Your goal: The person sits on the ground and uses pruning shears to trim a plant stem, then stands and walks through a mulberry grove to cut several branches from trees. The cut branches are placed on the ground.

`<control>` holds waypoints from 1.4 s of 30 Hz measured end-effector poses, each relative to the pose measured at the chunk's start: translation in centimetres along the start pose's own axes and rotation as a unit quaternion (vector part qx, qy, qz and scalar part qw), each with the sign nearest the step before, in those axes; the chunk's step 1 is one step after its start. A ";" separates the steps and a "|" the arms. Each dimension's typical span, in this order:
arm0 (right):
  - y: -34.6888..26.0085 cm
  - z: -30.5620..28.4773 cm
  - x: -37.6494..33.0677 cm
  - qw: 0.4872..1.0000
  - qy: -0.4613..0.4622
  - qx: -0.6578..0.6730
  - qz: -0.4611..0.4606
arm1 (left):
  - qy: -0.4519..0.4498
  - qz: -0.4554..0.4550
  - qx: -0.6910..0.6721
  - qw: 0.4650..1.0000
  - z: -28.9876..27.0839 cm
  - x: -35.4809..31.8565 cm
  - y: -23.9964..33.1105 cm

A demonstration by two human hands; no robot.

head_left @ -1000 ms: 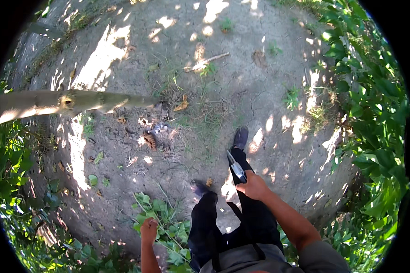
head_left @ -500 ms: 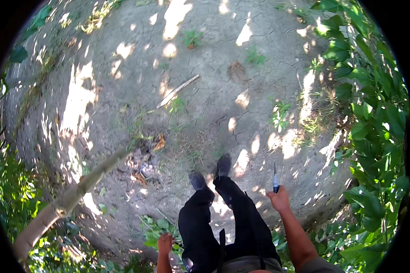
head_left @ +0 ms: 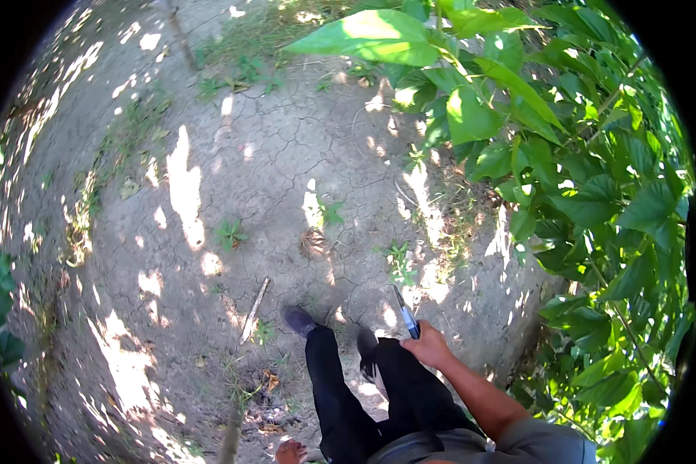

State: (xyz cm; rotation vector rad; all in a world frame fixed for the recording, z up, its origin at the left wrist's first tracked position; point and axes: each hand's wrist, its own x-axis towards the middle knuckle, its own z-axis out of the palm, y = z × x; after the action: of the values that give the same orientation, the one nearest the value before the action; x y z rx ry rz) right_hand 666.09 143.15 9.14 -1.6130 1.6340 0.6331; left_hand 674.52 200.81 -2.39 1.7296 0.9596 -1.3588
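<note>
Head view: the right hand (head_left: pixel 428 346) is clenched around the handle of a knife (head_left: pixel 405 312), its blade pointing up and away from the person, just right of the dark shoes (head_left: pixel 299 319) on the cracked dirt ground (head_left: pixel 263 178). The left hand (head_left: pixel 289 452) shows only at the bottom edge, well apart from the knife; whether it grips anything, I cannot tell. A stick (head_left: pixel 254 310) lies left of the shoes. Leafy bushes (head_left: pixel 564 178) crowd in right of the knife.
</note>
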 end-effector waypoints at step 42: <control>-23.5 -35.9 9.8 0.728 0.342 0.534 0.261 | -0.053 0.326 0.360 0.873 40.7 -13.0 89.1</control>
State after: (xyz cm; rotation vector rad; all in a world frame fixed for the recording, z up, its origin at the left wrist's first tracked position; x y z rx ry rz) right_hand 684.11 107.02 26.65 -0.4681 2.3258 -0.7317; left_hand 733.24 122.52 11.31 2.1875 -0.2769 -1.3831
